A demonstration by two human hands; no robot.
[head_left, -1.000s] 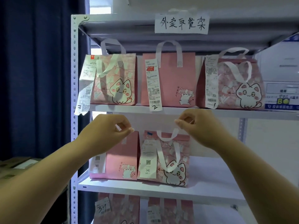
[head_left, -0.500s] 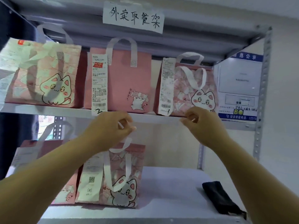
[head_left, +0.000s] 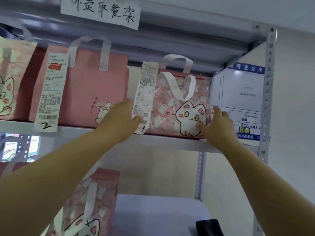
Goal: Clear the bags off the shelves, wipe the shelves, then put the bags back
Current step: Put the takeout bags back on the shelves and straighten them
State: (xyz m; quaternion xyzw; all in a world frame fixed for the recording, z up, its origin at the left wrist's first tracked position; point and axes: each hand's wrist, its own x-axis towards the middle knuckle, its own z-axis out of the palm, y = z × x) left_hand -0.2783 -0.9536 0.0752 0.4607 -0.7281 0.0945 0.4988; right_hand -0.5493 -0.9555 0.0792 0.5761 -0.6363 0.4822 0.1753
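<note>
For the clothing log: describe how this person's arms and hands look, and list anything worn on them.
The left forearm and right forearm are bare right to the frame's edge, and no sleeve shows. The left hand and right hand wear no gloves. No ring, watch, bracelet or marking is visible on either.

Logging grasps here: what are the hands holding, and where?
The left hand and right hand grip the cat bag marked 1 by its lower side edges.
</note>
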